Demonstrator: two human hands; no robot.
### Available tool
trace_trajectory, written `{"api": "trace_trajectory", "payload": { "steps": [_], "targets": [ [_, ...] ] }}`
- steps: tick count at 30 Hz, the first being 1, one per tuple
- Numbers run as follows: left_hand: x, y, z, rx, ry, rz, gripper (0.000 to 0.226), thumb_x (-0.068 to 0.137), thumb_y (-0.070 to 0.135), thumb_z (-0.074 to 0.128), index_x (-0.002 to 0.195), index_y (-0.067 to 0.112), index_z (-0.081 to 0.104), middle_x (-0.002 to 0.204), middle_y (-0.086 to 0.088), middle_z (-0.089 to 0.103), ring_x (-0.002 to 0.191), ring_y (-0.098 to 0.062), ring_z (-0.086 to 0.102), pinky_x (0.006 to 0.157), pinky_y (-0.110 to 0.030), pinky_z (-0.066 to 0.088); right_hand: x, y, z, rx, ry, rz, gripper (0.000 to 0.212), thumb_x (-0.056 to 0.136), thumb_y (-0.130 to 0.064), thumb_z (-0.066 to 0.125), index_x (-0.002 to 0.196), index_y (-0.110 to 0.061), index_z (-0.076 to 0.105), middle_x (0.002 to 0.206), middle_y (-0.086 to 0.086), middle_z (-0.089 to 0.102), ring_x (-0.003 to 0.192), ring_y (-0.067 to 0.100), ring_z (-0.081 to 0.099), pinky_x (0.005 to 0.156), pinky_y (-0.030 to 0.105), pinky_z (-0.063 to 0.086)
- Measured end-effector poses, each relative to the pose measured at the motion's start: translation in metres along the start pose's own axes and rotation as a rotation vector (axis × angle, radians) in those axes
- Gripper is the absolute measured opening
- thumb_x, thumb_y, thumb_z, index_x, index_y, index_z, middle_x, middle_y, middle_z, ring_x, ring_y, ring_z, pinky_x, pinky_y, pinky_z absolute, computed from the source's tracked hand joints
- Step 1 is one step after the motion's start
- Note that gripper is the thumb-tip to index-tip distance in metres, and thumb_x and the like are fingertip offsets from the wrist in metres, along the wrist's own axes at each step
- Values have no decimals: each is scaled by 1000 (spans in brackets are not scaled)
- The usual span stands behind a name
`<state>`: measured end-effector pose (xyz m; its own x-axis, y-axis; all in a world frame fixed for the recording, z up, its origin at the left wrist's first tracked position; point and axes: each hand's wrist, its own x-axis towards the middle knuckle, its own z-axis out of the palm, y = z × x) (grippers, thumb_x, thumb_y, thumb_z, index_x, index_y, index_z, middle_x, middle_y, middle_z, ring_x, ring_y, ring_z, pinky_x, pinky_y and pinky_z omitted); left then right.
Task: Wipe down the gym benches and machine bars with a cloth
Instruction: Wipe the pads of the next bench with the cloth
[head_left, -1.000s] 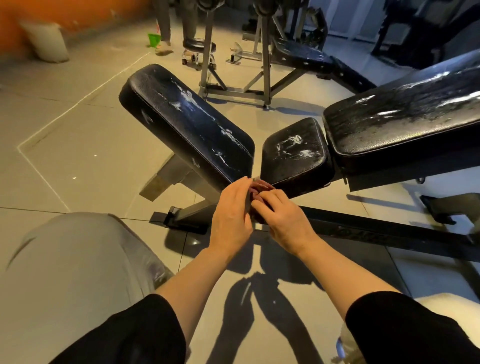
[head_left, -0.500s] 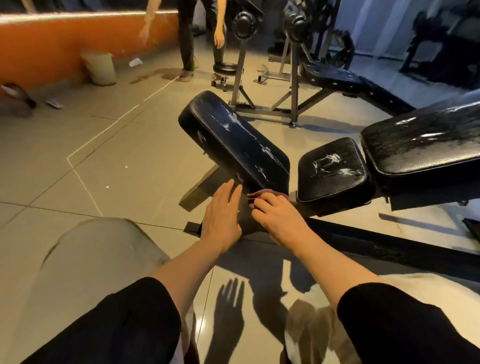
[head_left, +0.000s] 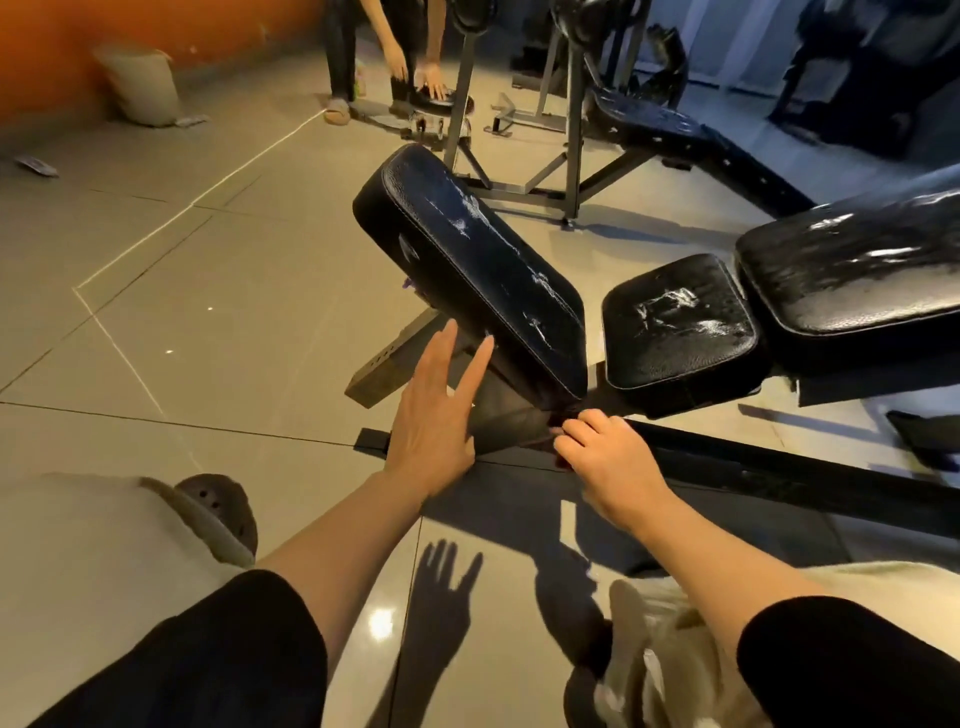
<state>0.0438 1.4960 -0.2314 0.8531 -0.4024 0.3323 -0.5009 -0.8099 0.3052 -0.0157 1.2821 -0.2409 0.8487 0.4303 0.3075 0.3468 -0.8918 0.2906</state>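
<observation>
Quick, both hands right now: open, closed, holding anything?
Left hand: open, fingers spread, holding nothing.
Right hand: fingers curled on the dark red cloth.

Tilted bench pad: black grained leatherette, glossy, scuffed white, stitched edge. Seat pad: same worn leatherette. Bench frame: matt black metal. Floor: smooth glossy tile.

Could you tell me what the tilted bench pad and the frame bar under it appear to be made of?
Tilted bench pad: probably black vinyl or leatherette, grained and stitched along the edge, with scuffed white patches. Frame bar: likely painted steel, judging by its matte black, straight, boxy look.
</observation>
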Motion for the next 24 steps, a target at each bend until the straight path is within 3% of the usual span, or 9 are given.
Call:
{"api": "trace_trajectory", "payload": {
  "steps": [3, 6, 9, 13, 15, 17, 19, 24],
  "targets": [
    [3, 0, 6, -61, 33, 15, 114, 80, 14, 73, 148, 38, -14, 158, -4, -24, 147, -24, -13, 114, -39, 30, 15, -4, -19, 9, 280, -15, 18, 78, 0, 68, 96, -5, 71, 105, 10, 69, 96, 29, 59, 76, 35, 44],
    [3, 3, 9, -98, 23, 58, 109, 80, 12, 72, 152, 35, -5, 158, -3, -24, 147, -22, -15, 115, -41, 30, 40, -20, -29, -9, 455, -46, 19, 88, 0, 59, 103, -3, 70, 115, 16, 68, 106, 31, 59, 84, 40, 49],
    [-1, -2, 11, -87, -2, 77, 110, 78, 11, 74, 153, 34, -4, 159, -3, -23, 147, -22, -15, 115, -41, 30, 33, -17, -13, -103, 297, -65, 26, 89, -1, 50, 106, -5, 69, 123, 17, 64, 110, 34, 59, 81, 43, 50],
    [-1, -12, 8, -27, -45, 108, 111, 78, 14, 75, 152, 35, -4, 158, -3, -25, 147, -22, -17, 114, -36, 27, 8, -16, -3, -130, 84, 16, 26, 72, -1, 72, 98, -5, 71, 111, 16, 67, 100, 34, 61, 76, 41, 52],
    [1, -15, 7, -16, -63, 111, 112, 79, 16, 75, 150, 37, -8, 157, -3, -27, 145, -21, -21, 115, -36, 23, 7, -24, -6, -90, 89, 78, 25, 75, 0, 72, 100, -5, 70, 107, 14, 67, 98, 32, 61, 73, 39, 51],
    [2, -15, 8, -21, -80, 127, 114, 80, 19, 75, 147, 40, -14, 157, -3, -28, 144, -21, -23, 116, -37, 17, 17, -32, -11, -77, 191, 106, 19, 89, -2, 57, 105, -5, 68, 112, 14, 67, 102, 31, 60, 74, 37, 49],
    [2, -16, 9, -20, -111, 156, 115, 80, 21, 75, 148, 41, -15, 156, -4, -31, 145, -22, -23, 117, -38, 15, 30, -39, -15, -88, 259, 142, 29, 97, -5, 42, 111, -3, 66, 118, 17, 65, 106, 32, 58, 78, 38, 50],
    [6, -22, 9, 19, -146, 181, 112, 81, 23, 74, 150, 38, -12, 154, -5, -35, 144, -25, -26, 118, -42, 21, 28, -43, -7, -80, 79, 285, 35, 74, 1, 71, 108, -2, 64, 107, 20, 62, 92, 36, 57, 68, 43, 55]
  ]
}}
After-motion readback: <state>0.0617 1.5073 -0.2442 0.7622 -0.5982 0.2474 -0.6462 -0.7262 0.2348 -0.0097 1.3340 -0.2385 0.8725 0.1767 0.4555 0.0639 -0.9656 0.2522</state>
